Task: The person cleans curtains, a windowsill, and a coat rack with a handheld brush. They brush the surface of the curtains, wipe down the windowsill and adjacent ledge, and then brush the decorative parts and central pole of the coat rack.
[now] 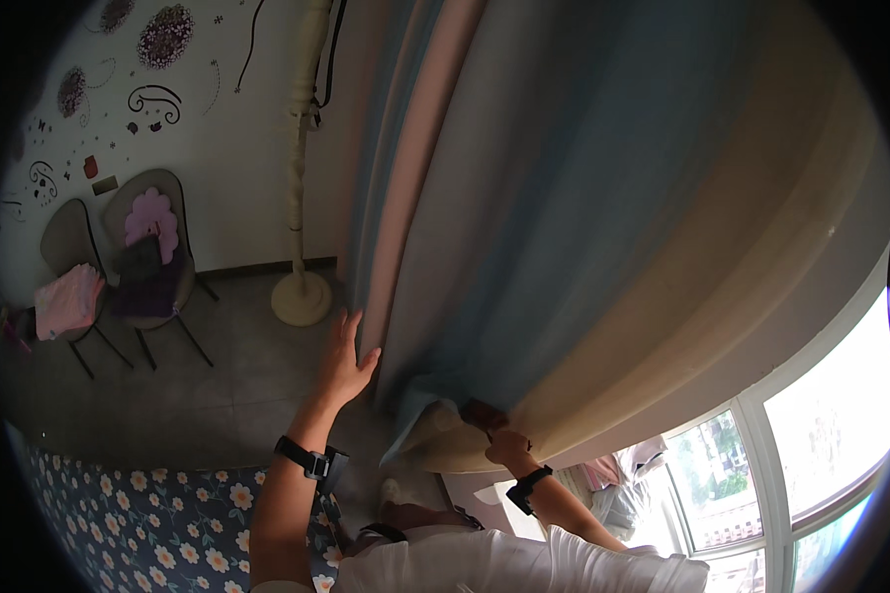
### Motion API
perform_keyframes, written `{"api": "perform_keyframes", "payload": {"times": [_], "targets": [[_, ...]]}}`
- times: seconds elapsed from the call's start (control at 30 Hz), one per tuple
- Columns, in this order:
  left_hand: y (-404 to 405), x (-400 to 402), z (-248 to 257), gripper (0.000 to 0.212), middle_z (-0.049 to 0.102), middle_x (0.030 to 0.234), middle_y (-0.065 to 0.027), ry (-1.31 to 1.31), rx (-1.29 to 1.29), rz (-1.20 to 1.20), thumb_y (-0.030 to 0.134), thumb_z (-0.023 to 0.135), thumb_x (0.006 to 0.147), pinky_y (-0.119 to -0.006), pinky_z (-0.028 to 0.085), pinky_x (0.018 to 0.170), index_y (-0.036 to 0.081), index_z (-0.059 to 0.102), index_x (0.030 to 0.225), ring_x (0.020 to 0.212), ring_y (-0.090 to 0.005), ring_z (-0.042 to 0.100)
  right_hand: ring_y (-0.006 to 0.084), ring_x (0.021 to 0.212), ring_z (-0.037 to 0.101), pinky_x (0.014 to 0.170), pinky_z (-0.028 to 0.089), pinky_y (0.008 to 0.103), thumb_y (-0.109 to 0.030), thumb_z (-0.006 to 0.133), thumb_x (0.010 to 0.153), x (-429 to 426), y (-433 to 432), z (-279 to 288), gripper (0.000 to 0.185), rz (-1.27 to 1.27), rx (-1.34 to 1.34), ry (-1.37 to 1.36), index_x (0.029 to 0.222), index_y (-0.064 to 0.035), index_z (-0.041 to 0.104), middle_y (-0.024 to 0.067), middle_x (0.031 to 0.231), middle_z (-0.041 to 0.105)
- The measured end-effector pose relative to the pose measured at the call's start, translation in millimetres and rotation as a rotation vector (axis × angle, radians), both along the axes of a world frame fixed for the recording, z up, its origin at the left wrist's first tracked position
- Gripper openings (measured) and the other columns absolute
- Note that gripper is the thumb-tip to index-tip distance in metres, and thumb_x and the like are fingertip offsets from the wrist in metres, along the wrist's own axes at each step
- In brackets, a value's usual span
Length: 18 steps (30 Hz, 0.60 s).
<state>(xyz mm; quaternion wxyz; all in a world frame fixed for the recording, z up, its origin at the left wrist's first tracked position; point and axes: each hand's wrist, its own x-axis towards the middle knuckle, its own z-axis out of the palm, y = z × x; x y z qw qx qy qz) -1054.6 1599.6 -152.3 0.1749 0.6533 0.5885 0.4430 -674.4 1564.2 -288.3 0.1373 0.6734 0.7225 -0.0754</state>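
A long curtain [489, 244] with pink, grey, blue and tan stripes hangs before me. My left hand [352, 363] is at its left edge, with the fingers apart and nothing seen in them; whether it touches the cloth I cannot tell. In my right hand [508, 447], near the curtain's lower part, is the handle of a dark reddish-brown object [483, 413], perhaps a brush, which lies against the cloth. The curtain's bottom corner is lifted and folded to the left of this object. Each of my wrists wears a black strap.
At left, two grey chairs [148, 200] hold cushions and folded cloths. A cream coat stand [301, 298] rises near the wall. Dark flowered fabric [156, 526] spreads at lower left. A bright window [727, 474] with bundled items beside it is at lower right.
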Motion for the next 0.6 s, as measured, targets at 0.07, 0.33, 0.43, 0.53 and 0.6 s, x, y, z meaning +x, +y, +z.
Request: {"api": "perform_keyframes", "payload": {"times": [0.07,0.33,0.43,0.53,0.6], "targets": [[23,3,26,0.076,0.029,0.157,-0.021,0.004,0.034,-0.021,0.021,0.07,0.09,-0.045,0.032,0.116,0.007,0.03,0.152,0.145,-0.0368,0.031,0.0384,0.106,0.065,0.09,0.052,0.0462,-0.024,0.061,0.084,-4,22,20,0.052,0.125,-0.037,0.319,0.136,-0.0198,0.056,0.0195,0.115,0.068],[91,8,141,0.07,0.039,0.153,-0.0184,-0.071,0.328,-0.018,0.021,0.069,0.091,-0.041,0.031,0.117,0.005,0.035,0.15,0.144,-0.0333,0.035,0.0361,0.075,0.066,0.065,0.054,0.0438,-0.011,0.068,0.087,-119,48,280,0.063,0.431,0.836,0.805,0.145,-0.0237,0.049,0.016,0.09,0.063],[106,12,167,0.068,0.04,0.154,-0.0174,-0.058,0.395,-0.021,0.02,0.068,0.092,-0.04,0.031,0.117,0.006,0.036,0.15,0.143,-0.0324,0.036,0.0351,0.068,0.065,0.057,0.054,0.0436,-0.008,0.067,0.087,-120,78,278,0.068,0.326,1.095,0.829,0.149,-0.0238,0.043,0.0139,0.089,0.059],[115,17,186,0.065,0.041,0.152,-0.0172,-0.002,0.462,0.01,0.018,0.067,0.091,-0.041,0.035,0.114,0.007,0.038,0.149,0.14,-0.0338,0.04,0.0355,0.066,0.065,0.055,0.054,0.044,-0.009,0.064,0.088,-104,112,196,0.074,0.194,0.924,0.656,0.154,-0.0259,0.035,0.0155,0.09,0.059],[129,14,189,0.064,0.04,0.152,-0.017,0.035,0.502,-0.014,0.017,0.067,0.091,-0.041,0.037,0.112,0.009,0.039,0.148,0.139,-0.0348,0.041,0.041,0.071,0.065,0.064,0.055,0.0492,-0.014,0.06,0.088,-86,114,111,0.072,0.066,0.577,0.367,0.153,-0.033,0.034,0.0214,0.09,0.065]]}}
